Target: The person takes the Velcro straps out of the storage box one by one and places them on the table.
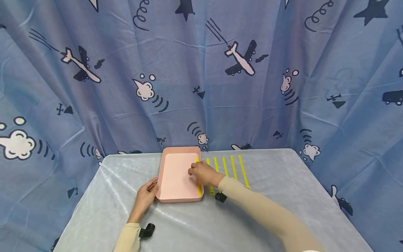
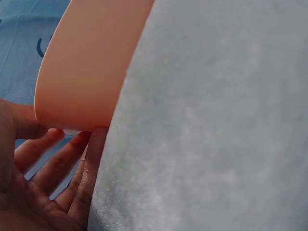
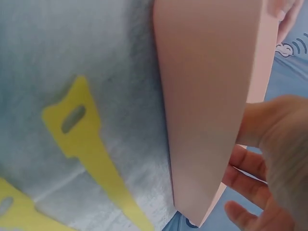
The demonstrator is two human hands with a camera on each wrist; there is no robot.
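Observation:
A pink tray (image 1: pixel 178 175) lies on the table. My left hand (image 1: pixel 147 196) touches its near left side; in the left wrist view, the fingertips (image 2: pixel 98 137) meet the tray's outer wall (image 2: pixel 91 72). Over the tray's right side is my right hand (image 1: pixel 204 173), with its fingers loosely bent inside the rim and nothing seen in them. Below that hand, a yellow slotted cable strap (image 1: pixel 199 190) lies along the tray's inner right edge. In the right wrist view, the tray wall (image 3: pixel 204 106) hides the thumb tip and some fingertips. Another yellow cable strap (image 3: pixel 96 144) lies outside the wall.
Several more yellow straps (image 1: pixel 244 170) lie side by side on the grey cloth-covered table (image 1: pixel 277 175), right of the tray. My right forearm (image 1: pixel 261 206) crosses above their near ends. A blue patterned curtain (image 1: pixel 189 87) hangs behind the table.

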